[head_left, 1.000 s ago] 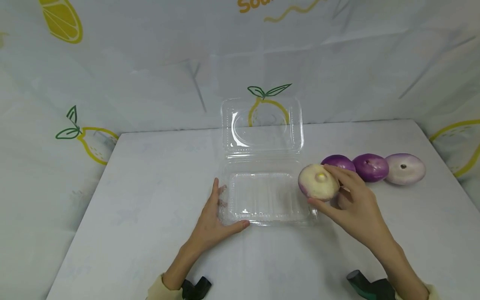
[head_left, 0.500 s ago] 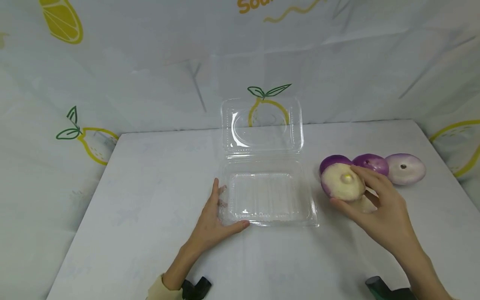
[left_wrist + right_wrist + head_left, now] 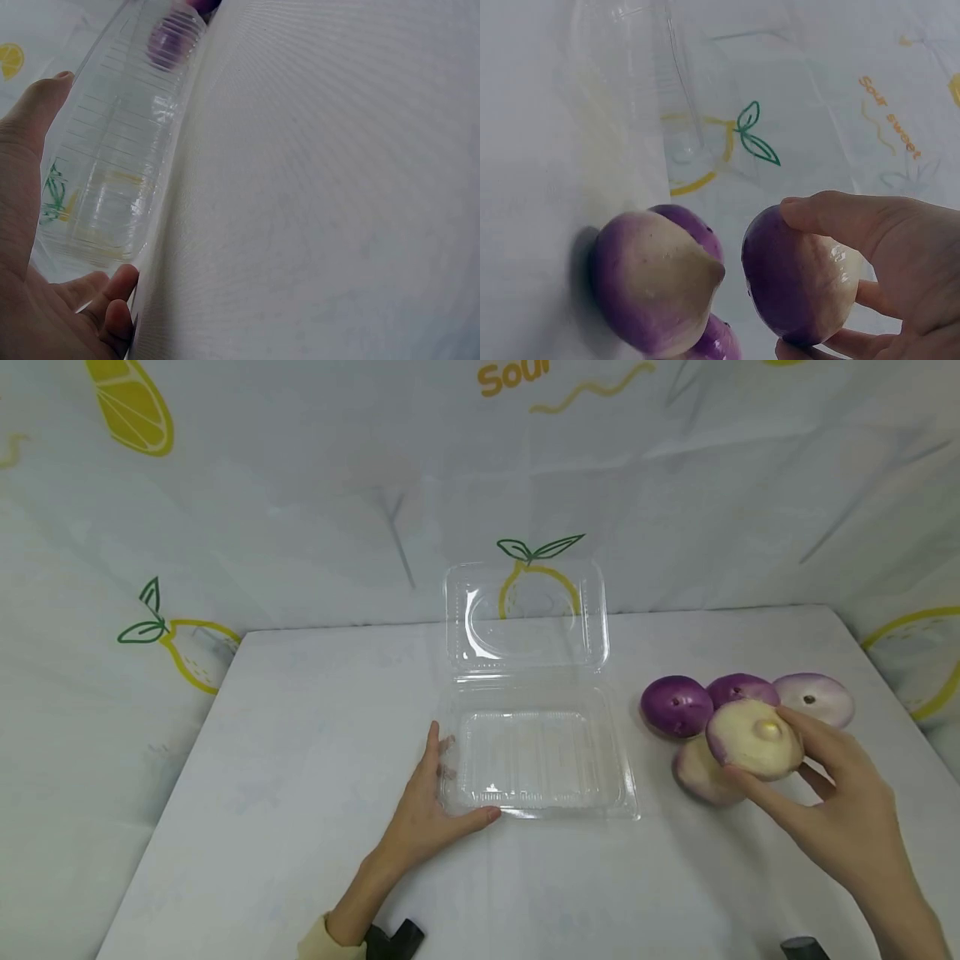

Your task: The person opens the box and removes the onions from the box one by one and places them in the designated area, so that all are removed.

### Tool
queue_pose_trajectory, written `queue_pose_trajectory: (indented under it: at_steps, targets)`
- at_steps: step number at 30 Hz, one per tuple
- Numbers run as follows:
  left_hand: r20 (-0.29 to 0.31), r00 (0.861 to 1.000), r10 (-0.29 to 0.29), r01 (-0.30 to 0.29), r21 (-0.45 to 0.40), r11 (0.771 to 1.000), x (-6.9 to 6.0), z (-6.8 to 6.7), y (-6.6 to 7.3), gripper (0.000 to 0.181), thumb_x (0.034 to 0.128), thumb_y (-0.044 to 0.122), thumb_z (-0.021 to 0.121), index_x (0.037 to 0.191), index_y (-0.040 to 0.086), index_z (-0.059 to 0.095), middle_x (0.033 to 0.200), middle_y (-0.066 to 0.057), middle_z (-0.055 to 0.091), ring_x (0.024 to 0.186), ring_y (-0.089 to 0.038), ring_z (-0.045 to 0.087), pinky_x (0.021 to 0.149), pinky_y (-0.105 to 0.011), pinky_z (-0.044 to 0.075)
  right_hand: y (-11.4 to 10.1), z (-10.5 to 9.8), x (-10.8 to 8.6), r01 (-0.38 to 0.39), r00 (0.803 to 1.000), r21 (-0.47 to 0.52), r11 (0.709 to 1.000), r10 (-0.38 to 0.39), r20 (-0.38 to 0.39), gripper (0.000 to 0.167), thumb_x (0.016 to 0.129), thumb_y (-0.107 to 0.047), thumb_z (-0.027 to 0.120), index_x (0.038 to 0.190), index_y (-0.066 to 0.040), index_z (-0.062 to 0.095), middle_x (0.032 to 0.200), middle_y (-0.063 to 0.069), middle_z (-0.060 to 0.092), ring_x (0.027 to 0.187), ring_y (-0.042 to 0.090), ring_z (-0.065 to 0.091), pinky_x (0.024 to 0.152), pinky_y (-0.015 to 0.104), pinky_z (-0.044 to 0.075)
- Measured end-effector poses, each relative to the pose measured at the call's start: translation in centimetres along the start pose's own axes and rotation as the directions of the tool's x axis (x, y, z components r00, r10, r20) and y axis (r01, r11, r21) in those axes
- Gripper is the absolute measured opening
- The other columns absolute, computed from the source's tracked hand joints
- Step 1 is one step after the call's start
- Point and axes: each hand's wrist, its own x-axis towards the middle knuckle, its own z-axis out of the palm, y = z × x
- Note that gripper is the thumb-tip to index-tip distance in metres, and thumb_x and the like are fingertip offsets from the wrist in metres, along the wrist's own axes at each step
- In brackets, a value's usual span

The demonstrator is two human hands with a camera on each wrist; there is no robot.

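Note:
In the head view my right hand (image 3: 840, 802) pinches a white-and-purple turnip (image 3: 753, 742) between thumb and fingers, with its pale side facing up. The right wrist view shows that turnip (image 3: 799, 281) held off the table, beside another turnip (image 3: 652, 281) with a pointed end. That second turnip (image 3: 701, 772) lies on the table, partly hidden behind the held one. My left hand (image 3: 423, 822) rests spread against the left side of a clear plastic clamshell box (image 3: 626, 777), thumb along its near edge. The box's lid stands raised at the back.
Behind the held turnip lie a deep purple turnip (image 3: 677, 706), another purple turnip (image 3: 738, 687) and a paler turnip (image 3: 817, 697), close together. A white table (image 3: 315, 727) bears everything. A lemon-printed sheet (image 3: 322, 510) hangs behind it.
My right hand has carried the held turnip rightward, away from the box, uncovering another turnip on the table. The left hand stays at the box. The head view has shifted slightly.

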Motion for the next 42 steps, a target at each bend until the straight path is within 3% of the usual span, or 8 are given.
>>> queue_pose_trajectory:
  at_steps: [13, 21, 24, 27, 32, 35, 42]
  targets:
    - [0.004, 1.000, -0.010, 0.011, -0.021, 1.000, -0.1, 0.0, 0.1, 0.135, 0.0697, 0.048, 0.092, 0.166, 0.019, 0.002, 0.164, 0.002, 0.036, 0.127, -0.021, 0.051, 0.107, -0.051, 0.045, 3.3, -1.8, -0.5, -0.148, 0.988, -0.084, 0.985, 0.143, -0.063, 0.079, 0.077, -0.008, 0.088, 0.148, -0.017, 0.055, 0.122, -0.037, 0.041, 0.107, -0.018, 0.040, 0.078, -0.009, 0.035]
    - [0.005, 1.000, -0.014, 0.014, -0.013, 1.000, 0.0, 0.0, 0.0, 0.136, 0.0694, 0.048, 0.092, 0.166, 0.020, 0.002, 0.164, 0.003, 0.036, 0.127, -0.020, 0.051, 0.107, -0.050, 0.045, 4.6, -2.0, -0.7, -0.191, 0.981, -0.092, 0.977, 0.186, -0.060, 0.080, 0.080, -0.011, 0.087, 0.151, -0.008, 0.051, 0.122, -0.035, 0.039, 0.106, -0.021, 0.037, 0.075, -0.009, 0.036]
    - [0.001, 1.000, -0.002, 0.002, -0.004, 1.000, 0.0, 0.0, 0.1, 0.136, 0.0697, 0.048, 0.092, 0.166, 0.017, 0.001, 0.164, 0.000, 0.036, 0.127, -0.021, 0.051, 0.107, -0.051, 0.045, 5.1, -2.0, -0.7, -0.213, 0.977, -0.117, 0.970, 0.207, -0.060, 0.081, 0.080, -0.014, 0.088, 0.151, -0.008, 0.050, 0.128, -0.025, 0.044, 0.104, -0.023, 0.036, 0.074, -0.009, 0.036]
    - [0.003, 1.000, 0.001, -0.001, -0.004, 1.000, 0.0, 0.0, 0.1, 0.136, 0.0698, 0.049, 0.092, 0.166, 0.017, 0.001, 0.165, 0.000, 0.036, 0.127, -0.021, 0.051, 0.107, -0.052, 0.045, 5.8, -2.0, -0.6, -0.217, 0.976, -0.134, 0.967, 0.212, -0.050, 0.082, 0.080, -0.017, 0.088, 0.152, -0.009, 0.049, 0.137, -0.005, 0.048, 0.102, -0.025, 0.034, 0.072, -0.008, 0.037]
    - [0.008, 1.000, -0.002, 0.002, -0.014, 1.000, -0.1, -0.1, 0.1, 0.136, 0.0699, 0.049, 0.092, 0.166, 0.020, 0.000, 0.165, 0.002, 0.036, 0.126, -0.020, 0.050, 0.107, -0.051, 0.045, 7.1, -2.1, -0.5, -0.222, 0.975, -0.146, 0.964, 0.219, -0.034, 0.083, 0.080, -0.019, 0.088, 0.153, -0.011, 0.048, 0.141, 0.009, 0.049, 0.097, -0.028, 0.034, 0.070, -0.007, 0.039]
    - [0.005, 1.000, -0.001, 0.001, -0.016, 1.000, -0.1, -0.1, 0.1, 0.135, 0.0701, 0.048, 0.092, 0.166, 0.019, 0.000, 0.165, 0.001, 0.036, 0.125, -0.020, 0.050, 0.106, -0.051, 0.045, 7.8, -2.1, -0.3, -0.220, 0.975, -0.160, 0.962, 0.222, -0.002, 0.084, 0.082, -0.021, 0.088, 0.154, -0.008, 0.046, 0.149, 0.024, 0.045, 0.097, -0.029, 0.033, 0.068, -0.007, 0.039]
    - [0.001, 1.000, 0.007, -0.007, -0.012, 1.000, 0.0, -0.1, 0.0, 0.135, 0.0704, 0.047, 0.092, 0.166, 0.017, 0.001, 0.165, -0.001, 0.036, 0.125, -0.021, 0.051, 0.105, -0.050, 0.045, 8.9, -2.0, -0.3, -0.194, 0.978, -0.166, 0.967, 0.204, 0.043, 0.082, 0.084, -0.022, 0.086, 0.153, -0.003, 0.045, 0.152, 0.026, 0.042, 0.102, -0.028, 0.033, 0.068, -0.007, 0.037]
